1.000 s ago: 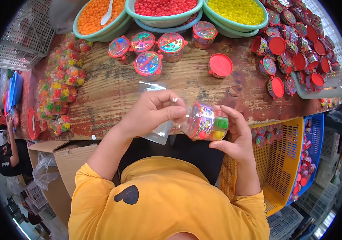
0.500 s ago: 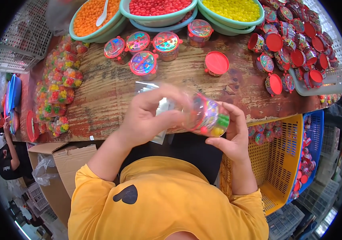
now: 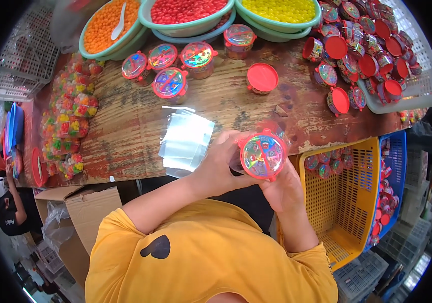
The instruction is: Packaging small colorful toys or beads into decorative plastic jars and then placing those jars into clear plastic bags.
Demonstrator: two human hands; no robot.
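In front of my chest is a round candy cup [image 3: 263, 156] with a red rim and a shiny, colourful lid turned up toward me. Its sides and contents are mostly hidden. The fingers of my left hand [image 3: 219, 166] wrap round its left side, while my right hand [image 3: 287, 188] grips it from the right and below. Just left of my left hand, a stack of clear plastic sleeves [image 3: 185, 139] lies on the wooden table. Several similar lidded cups [image 3: 170, 85] stand beyond, near a cup with a plain red top [image 3: 262, 79].
Basins of orange [image 3: 110, 30], red [image 3: 185, 9] and yellow [image 3: 279, 9] candies line the back. Filled clear packs [image 3: 69, 111] pile up at left. Many small cups [image 3: 367, 50] heap by a white basket [image 3: 430, 98]. A yellow crate [image 3: 342, 202] and cardboard box [image 3: 92, 212] flank me.
The candy cup has tipped so its lid faces up, where its side showed before. My left hand has moved right and closer to my right hand, uncovering the plastic sleeves.
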